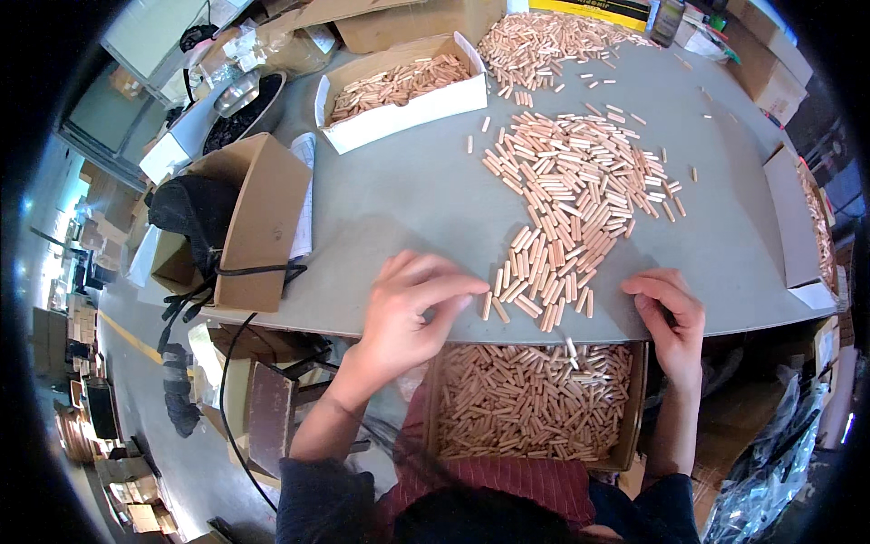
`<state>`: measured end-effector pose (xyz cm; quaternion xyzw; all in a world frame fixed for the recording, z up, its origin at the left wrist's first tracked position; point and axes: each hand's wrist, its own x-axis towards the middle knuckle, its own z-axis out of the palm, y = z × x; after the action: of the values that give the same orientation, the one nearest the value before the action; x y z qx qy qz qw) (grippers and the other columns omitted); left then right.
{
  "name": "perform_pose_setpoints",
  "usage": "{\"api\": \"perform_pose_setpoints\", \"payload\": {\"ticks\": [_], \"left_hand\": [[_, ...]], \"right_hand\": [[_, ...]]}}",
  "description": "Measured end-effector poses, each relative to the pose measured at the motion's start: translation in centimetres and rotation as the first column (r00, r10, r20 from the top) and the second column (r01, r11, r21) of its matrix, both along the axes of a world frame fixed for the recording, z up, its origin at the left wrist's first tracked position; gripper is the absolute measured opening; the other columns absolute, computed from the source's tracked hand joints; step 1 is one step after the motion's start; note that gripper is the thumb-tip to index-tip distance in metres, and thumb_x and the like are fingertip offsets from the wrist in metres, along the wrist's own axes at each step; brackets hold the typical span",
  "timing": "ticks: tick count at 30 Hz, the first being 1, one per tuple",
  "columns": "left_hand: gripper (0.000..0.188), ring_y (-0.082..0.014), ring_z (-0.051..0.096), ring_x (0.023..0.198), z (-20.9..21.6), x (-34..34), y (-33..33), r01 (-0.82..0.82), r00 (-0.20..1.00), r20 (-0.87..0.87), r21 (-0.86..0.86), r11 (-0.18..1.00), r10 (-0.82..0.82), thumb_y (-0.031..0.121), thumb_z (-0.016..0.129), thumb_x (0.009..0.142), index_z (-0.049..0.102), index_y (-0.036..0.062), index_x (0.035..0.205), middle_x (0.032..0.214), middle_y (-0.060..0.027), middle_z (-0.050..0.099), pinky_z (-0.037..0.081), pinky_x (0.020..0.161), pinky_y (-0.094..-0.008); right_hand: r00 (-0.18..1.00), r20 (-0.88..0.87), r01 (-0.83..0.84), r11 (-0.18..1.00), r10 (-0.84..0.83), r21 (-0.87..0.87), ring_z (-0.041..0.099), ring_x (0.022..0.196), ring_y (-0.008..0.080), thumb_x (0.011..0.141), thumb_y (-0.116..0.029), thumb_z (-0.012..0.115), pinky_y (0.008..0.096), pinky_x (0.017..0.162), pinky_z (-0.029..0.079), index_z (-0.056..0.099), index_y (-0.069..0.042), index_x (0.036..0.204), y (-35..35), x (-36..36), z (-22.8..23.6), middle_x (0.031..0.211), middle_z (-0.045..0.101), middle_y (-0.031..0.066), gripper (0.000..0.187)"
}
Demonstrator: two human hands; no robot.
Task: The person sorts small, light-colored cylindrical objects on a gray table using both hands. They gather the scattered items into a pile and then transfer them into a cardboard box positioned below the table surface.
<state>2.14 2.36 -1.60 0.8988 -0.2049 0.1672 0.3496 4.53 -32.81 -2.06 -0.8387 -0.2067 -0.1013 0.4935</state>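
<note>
A long pile of short wooden dowels (580, 195) runs across the grey table toward its near edge. At the pile's near left side is my left hand (412, 304), its index finger stretched out by the outermost dowels and its thumb apart. My right hand (669, 317) hangs at the table edge to the right of the pile, fingers bent and apart from the thumb, touching no dowel. Nothing shows in either hand. Below the edge, a shallow box (638, 403) full of dowels lies between my forearms. One pale dowel (571, 349) stands out bright at its far side.
Another dowel heap (535, 50) lies at the far side of the table (390, 199). A white tray (390, 124) of dowels stands far left, another white box (790, 222) at the right edge. A cardboard box (263, 227) with black cables sits at the left.
</note>
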Motion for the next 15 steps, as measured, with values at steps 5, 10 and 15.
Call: {"api": "perform_pose_setpoints", "payload": {"ticks": [5, 10, 15], "left_hand": [[0.03, -0.0231, 0.065, 0.087, 0.1, 0.0, -0.2, 0.004, 1.0, 0.006, 0.002, 1.0, -0.004, -0.001, 0.079, 0.082, 0.085, 0.0172, 0.106, 0.095, -0.0016, 0.074, 0.047, 0.084, -0.0366], [0.03, -0.0245, 0.065, 0.088, 0.4, -0.7, -0.4, 0.151, 0.989, -0.016, 0.07, 0.986, -0.15, -0.001, 0.078, 0.085, 0.083, 0.0189, 0.106, 0.099, 0.0011, 0.074, 0.048, 0.081, -0.0381], [0.034, -0.0299, 0.067, 0.098, 0.2, -0.2, -0.5, 0.227, 0.949, -0.147, -0.299, 0.927, -0.28, -0.004, 0.073, 0.088, 0.082, 0.0143, 0.115, 0.101, -0.0082, 0.073, 0.053, 0.092, -0.0424]], "right_hand": [[0.993, 0.115, 0.006, 0.981, 0.017, -0.196, 0.061, 0.099, 0.0276, 0.088, 0.008, 0.069, 0.0366, 0.087, 0.051, 0.081, -0.006, 0.109, 1.2, 0.3, 0.5, 0.105, 0.071, 0.0092, 0.028], [0.97, 0.204, -0.064, 0.949, 0.132, -0.308, 0.061, 0.097, 0.0289, 0.085, 0.007, 0.069, 0.0393, 0.088, 0.05, 0.082, -0.01, 0.11, 1.2, 0.5, 0.8, 0.105, 0.071, 0.0078, 0.033], [0.979, 0.103, -0.15, 0.967, 0.174, -0.207, 0.062, 0.097, 0.0303, 0.084, 0.007, 0.066, 0.0419, 0.091, 0.049, 0.082, -0.011, 0.11, 0.7, 0.7, 0.6, 0.107, 0.071, 0.0082, 0.036]]}}
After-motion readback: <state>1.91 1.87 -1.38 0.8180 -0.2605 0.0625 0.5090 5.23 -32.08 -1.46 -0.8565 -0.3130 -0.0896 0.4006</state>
